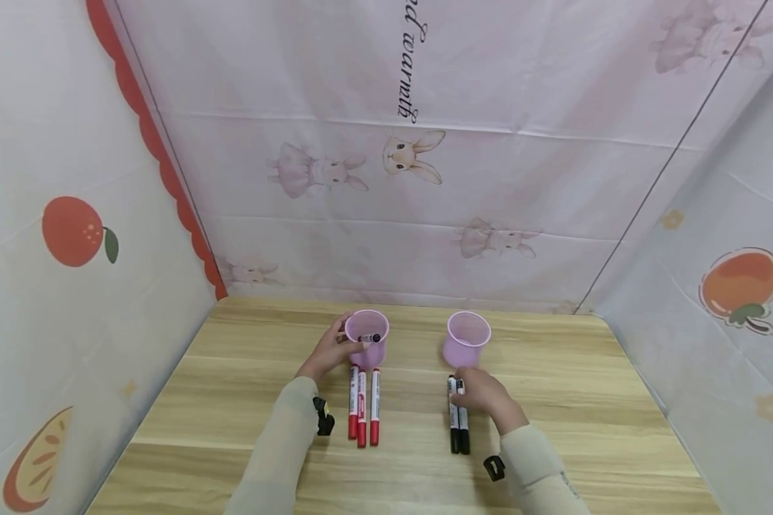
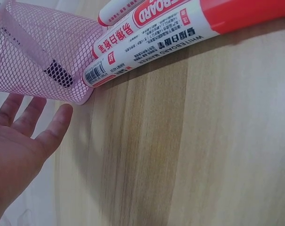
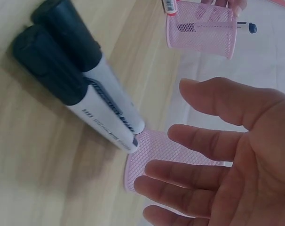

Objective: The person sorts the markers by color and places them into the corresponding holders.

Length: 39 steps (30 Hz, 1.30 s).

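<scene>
My left hand spans the left pink mesh cup, thumb on its near side and fingers around its left side. A marker with a dark end stands tilted inside that cup, its end rising past the rim. Three white-and-red whiteboard markers lie side by side in front of it. My right hand hovers beside two white markers with black caps, its fingers loosely spread and holding nothing in the right wrist view. Just beyond them stands a second pink mesh cup.
The wooden table meets a pink printed cloth at the back. White cloth walls with fruit prints close in the left and right sides.
</scene>
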{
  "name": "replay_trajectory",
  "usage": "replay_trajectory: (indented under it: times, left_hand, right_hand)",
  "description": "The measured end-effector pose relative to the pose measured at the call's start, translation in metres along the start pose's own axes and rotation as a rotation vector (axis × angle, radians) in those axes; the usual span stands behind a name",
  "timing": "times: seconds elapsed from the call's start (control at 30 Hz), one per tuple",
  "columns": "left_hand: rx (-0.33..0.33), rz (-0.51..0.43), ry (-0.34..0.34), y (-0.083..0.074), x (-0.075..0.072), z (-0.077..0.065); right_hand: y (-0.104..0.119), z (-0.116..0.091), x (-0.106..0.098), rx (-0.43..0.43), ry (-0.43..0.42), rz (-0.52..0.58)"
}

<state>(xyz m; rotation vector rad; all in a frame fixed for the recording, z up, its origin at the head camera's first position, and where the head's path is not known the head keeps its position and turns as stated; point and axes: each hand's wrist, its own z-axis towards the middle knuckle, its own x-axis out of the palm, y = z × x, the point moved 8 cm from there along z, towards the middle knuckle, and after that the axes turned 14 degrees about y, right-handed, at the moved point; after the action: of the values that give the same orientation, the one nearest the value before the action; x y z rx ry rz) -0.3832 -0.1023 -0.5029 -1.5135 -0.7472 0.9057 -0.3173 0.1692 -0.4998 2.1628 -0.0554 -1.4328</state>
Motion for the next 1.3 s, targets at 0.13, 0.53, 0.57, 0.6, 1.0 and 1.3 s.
replay_trajectory:
  times: [0.13, 0.53, 0.57, 0.6, 1.0, 1.3]
  left_hand:
    - [0.006, 0.01, -0.004, -0.001, -0.001, 0.0]
    - [0.003, 0.019, 0.001, 0.0, 0.002, -0.002]
    - [-0.002, 0.018, -0.001, 0.0, 0.002, -0.003]
    - [-0.007, 0.018, -0.004, 0.001, 0.002, -0.003]
    - [-0.022, 0.013, -0.017, 0.001, 0.0, -0.001]
    - [-0.026, -0.002, -0.02, 0.002, -0.001, 0.0]
  right_hand:
    - [-0.004, -0.002, 0.002, 0.012, -0.002, 0.008]
    - [-0.023, -0.008, 0.016, 0.07, -0.005, 0.017]
    - [-0.023, -0.009, 0.017, 0.07, -0.008, 0.015]
    - [-0.024, -0.009, 0.017, 0.07, -0.012, 0.019]
    - [-0.025, -0.008, 0.028, 0.078, -0.079, 0.007]
    - [-0.026, -0.005, 0.033, 0.08, -0.138, 0.013]
